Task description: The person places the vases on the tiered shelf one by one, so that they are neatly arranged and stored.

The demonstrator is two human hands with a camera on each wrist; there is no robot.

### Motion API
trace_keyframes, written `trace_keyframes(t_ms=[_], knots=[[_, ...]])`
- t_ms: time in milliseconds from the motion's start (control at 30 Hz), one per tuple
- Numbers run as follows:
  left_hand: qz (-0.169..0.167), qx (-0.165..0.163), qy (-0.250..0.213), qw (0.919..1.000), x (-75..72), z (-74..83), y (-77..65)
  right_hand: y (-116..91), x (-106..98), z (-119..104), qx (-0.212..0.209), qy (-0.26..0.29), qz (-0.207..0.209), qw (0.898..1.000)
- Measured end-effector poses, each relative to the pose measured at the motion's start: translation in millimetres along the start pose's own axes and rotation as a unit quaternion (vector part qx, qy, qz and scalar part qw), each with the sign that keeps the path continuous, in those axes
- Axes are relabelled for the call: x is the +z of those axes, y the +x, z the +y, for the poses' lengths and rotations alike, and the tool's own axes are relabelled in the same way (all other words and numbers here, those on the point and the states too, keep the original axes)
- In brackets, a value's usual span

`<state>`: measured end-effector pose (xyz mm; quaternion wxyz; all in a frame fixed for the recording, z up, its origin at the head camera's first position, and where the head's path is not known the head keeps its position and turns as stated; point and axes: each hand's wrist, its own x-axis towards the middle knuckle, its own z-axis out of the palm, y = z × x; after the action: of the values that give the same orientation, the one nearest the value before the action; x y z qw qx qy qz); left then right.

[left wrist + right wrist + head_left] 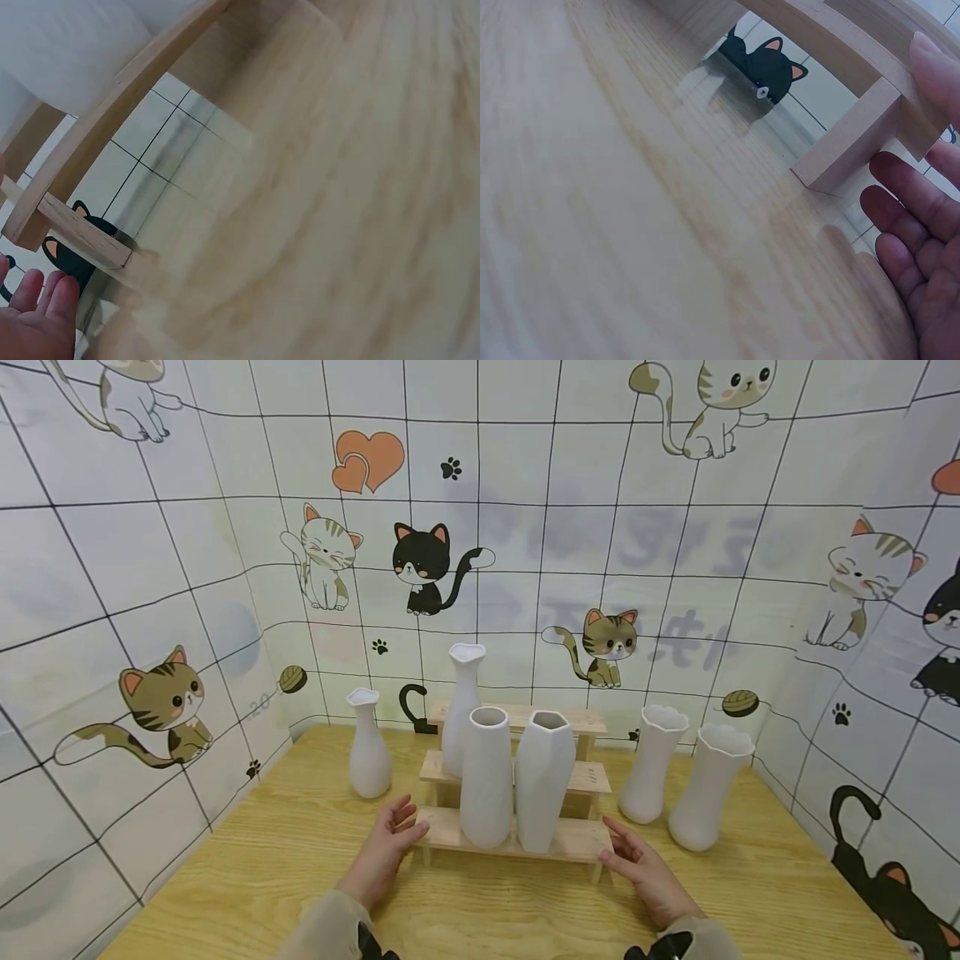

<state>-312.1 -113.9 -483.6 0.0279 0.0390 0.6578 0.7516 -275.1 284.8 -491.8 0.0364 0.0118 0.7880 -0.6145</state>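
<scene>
A three-step wooden stand (582, 837) sits on the table between both hands. Its lowest step bears a white cylindrical vase (486, 785) and a white faceted vase (543, 789). Behind them on the middle step is a slender white vase (459, 727) with a flared rim, its lower part partly covered. My left hand (384, 850) is at the left end of the lowest step, fingers loosely extended. At the opposite end, my right hand (643, 870) has its thumb (928, 64) at the board's edge and its other fingers relaxed beside the leg (847, 139).
Left of the stand stands a white narrow-necked vase (370, 756). Two white vases with scalloped rims, one farther back (649, 768) and one nearer (705, 793), stand to the right. Cat-patterned wall covering (517, 568) surrounds the wooden table (247, 877) at back and sides.
</scene>
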Motion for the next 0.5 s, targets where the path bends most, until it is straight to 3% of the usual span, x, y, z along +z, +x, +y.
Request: trace_keyframes(t_ms=[500], knots=[[-0.090,0.014,0.064,0.9937,-13.9,-13.6,1.3,-0.3,0.9,-3.1,0.017,0.012,0.002,1.000]])
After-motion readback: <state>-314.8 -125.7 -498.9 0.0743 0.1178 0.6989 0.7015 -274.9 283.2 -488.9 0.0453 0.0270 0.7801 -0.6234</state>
